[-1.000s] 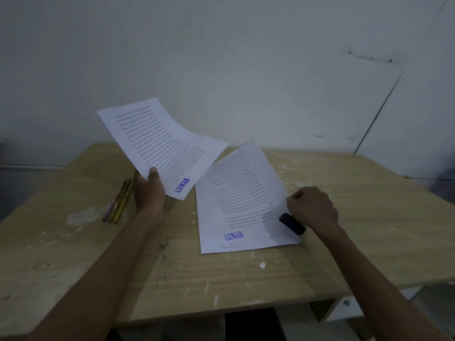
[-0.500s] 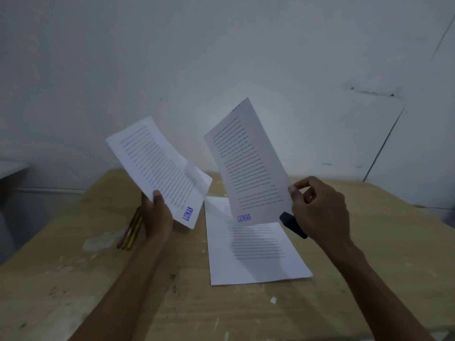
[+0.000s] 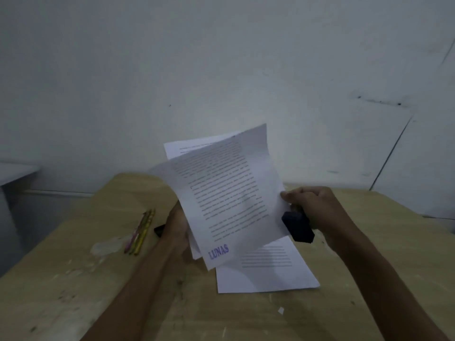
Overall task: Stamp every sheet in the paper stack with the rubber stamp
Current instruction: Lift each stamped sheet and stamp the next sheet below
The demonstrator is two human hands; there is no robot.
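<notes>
Two printed sheets are up in the air over the table. The front stamped sheet (image 3: 226, 193) bears a blue "LUNAS" mark at its lower left. My right hand (image 3: 317, 210) pinches its right edge and also grips the dark rubber stamp (image 3: 298, 226). Behind it, the second sheet (image 3: 177, 147) shows only its top corner. My left hand (image 3: 176, 230) holds the sheets from underneath at their left edge and is mostly hidden by them. One more sheet (image 3: 268, 274) lies flat on the wooden table (image 3: 73, 291), with no stamp mark showing on its visible part.
A few pencils (image 3: 140, 232) lie on the table to the left of my left hand, beside a pale smear. A small dark object (image 3: 159, 229) peeks out by my left wrist. The white wall stands close behind the table. Paper scraps dot the table front.
My right hand has carried its stamped sheet left, onto the sheet in my left hand. The two sheets, held apart before, now overlap.
</notes>
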